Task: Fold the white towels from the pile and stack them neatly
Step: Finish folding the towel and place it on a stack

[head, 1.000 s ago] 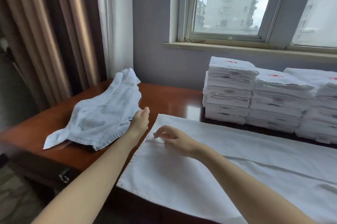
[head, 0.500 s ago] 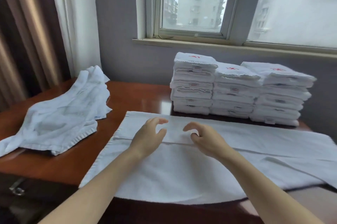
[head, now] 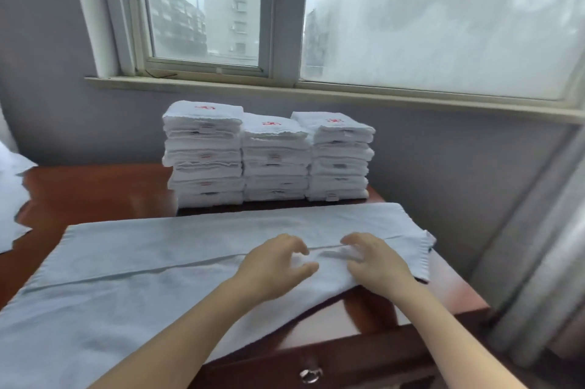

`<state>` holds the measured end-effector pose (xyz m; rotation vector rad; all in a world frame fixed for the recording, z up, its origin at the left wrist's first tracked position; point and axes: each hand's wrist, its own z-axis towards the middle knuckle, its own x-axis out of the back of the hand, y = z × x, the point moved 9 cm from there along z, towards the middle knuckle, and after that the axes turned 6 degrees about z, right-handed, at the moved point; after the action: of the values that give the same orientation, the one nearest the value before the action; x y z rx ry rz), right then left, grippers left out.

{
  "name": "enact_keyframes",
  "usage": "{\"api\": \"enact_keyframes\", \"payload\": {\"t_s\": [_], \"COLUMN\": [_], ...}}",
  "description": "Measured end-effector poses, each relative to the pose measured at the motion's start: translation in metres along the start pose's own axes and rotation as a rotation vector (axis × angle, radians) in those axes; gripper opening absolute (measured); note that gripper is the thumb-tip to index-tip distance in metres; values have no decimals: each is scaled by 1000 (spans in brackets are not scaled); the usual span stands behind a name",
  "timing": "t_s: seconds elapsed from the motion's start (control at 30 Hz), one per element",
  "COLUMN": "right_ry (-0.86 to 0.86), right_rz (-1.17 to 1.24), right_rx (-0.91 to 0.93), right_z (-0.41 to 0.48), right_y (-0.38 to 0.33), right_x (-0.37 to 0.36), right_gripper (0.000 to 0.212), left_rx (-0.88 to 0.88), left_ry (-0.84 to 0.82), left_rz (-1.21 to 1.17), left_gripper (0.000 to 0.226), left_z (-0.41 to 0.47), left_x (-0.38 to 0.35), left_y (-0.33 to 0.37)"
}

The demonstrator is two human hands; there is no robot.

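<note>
Plainly, one white towel [head: 152, 265] lay spread lengthwise across the near part of the wooden table [head: 95, 189], with a fold edge running along its middle. Both hands sat on that fold line, toward the towel's right end. On the right hand [head: 376, 263] the fingers were curled into a small bunch of cloth, gripping it. On the left hand [head: 272, 265] fingers and thumb were hooked apart over the cloth; whether they pinched anything could not be told. Three stacks of folded towels [head: 269, 157] stood side by side behind, below the window. The unfolded pile [head: 9, 198] lay at the far left
</note>
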<state>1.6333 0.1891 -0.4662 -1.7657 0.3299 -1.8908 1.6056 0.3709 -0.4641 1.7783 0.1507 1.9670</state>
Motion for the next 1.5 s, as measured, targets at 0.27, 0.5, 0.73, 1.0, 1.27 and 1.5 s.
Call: {"api": "enact_keyframes", "payload": {"t_s": [0.27, 0.5, 0.73, 1.0, 1.27, 1.5], "right_ry": [142, 456, 737, 387, -10, -26], "right_rz": [-77, -76, -285, -548, -194, -191], "right_rx": [-64, -54, 78, -31, -78, -67], "right_z": [-7, -7, 30, 115, 109, 104], "right_y": [48, 55, 34, 48, 55, 59], "right_x": [25, 62, 111, 71, -29, -28], "right_gripper": [46, 26, 27, 37, 57, 59], "left_rx": [165, 191, 33, -63, -15, 2], "left_ry": [-255, -195, 306, 255, 286, 314], "left_rz": [128, 164, 390, 414, 169, 171], "left_gripper": [49, 12, 26, 24, 14, 15], "left_z": [17, 35, 71, 137, 142, 132], "left_x": [-25, -10, 41, 5, -17, -19], "left_y": [9, -1, 22, -5, -30, -24]}}
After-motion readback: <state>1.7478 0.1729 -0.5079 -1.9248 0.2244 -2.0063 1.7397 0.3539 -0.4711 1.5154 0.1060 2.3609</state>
